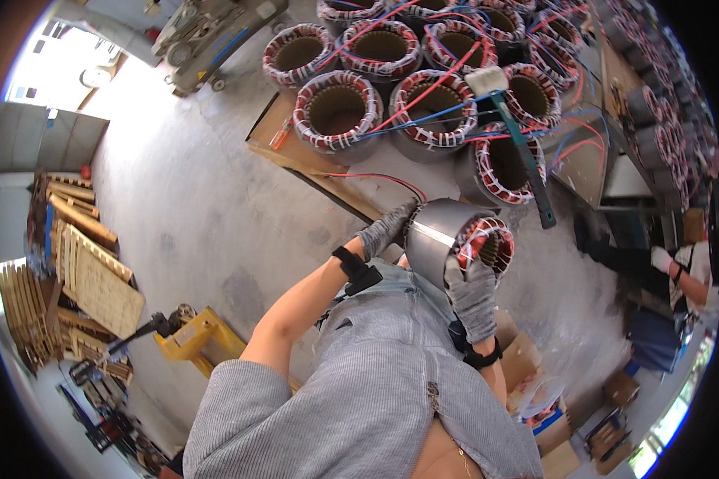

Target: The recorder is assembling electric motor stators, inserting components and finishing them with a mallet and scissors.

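A: What are the hands doing?

B: Both wear grey gloves and grip one stator (455,239), a grey metal cylinder with red and white windings at its open end. The left hand (387,229) is closed on its far side; the right hand (471,295) clasps the near rim, fingers over the windings. The stator is held tilted, in the air, in front of the person's grey shirt.

A: What lies around it?

B: Beyond it, many similar stators (337,112) stand upright on boards on the concrete floor (192,215), trailing red and blue wires. A mallet (513,128) with a white head rests across them. To the left are stacked wooden pallets (80,271) and a yellow pallet jack (196,339). At the right edge, another person (683,275) sits.
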Demonstrator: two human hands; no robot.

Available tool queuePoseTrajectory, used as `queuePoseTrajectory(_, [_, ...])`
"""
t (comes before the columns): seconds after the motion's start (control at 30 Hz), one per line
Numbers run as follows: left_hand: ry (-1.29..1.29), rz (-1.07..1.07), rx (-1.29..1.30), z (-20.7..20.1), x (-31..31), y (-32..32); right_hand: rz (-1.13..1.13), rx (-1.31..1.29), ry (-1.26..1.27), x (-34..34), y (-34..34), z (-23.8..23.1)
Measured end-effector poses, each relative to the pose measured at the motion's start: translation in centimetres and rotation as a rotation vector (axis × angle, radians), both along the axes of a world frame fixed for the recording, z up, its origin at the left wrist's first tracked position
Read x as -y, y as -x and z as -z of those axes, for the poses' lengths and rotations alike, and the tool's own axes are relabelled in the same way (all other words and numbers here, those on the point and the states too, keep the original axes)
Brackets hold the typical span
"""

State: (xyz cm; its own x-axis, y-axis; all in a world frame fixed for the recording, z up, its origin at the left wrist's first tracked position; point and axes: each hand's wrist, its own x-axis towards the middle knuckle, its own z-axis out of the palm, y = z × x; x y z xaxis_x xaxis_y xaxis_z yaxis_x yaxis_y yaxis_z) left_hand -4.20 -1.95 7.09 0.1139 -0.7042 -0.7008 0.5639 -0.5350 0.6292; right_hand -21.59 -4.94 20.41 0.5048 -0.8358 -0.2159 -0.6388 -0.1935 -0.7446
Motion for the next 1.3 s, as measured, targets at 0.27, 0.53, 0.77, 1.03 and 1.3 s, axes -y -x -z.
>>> queuePoseTrajectory(0.27, [-0.02,-0.055,-0.526,-2.8,1.2,3.0,0.14,0.157,-0.118,1.9,4.2,2.2])
queuePoseTrajectory(0.53, [0.125,-0.129,-0.524,-2.3,0.0,3.7,0.266,0.362,-0.252,2.8,4.7,1.1])
queuePoseTrajectory(0.77, [0.345,-0.189,-0.091,-6.9,-7.4,1.2,0.136,0.297,-0.517,0.8,2.7,-2.3])
queuePoseTrajectory(1.03, [0.279,-0.453,-0.145,-13.5,-16.6,-3.9,-0.11,0.353,-0.639,-2.7,-7.7,-2.2])
queuePoseTrajectory(1.3, [0.274,-0.542,0.109,-16.0,-21.5,-14.0,-0.24,0.381,-0.706,-5.9,-20.2,-3.2])
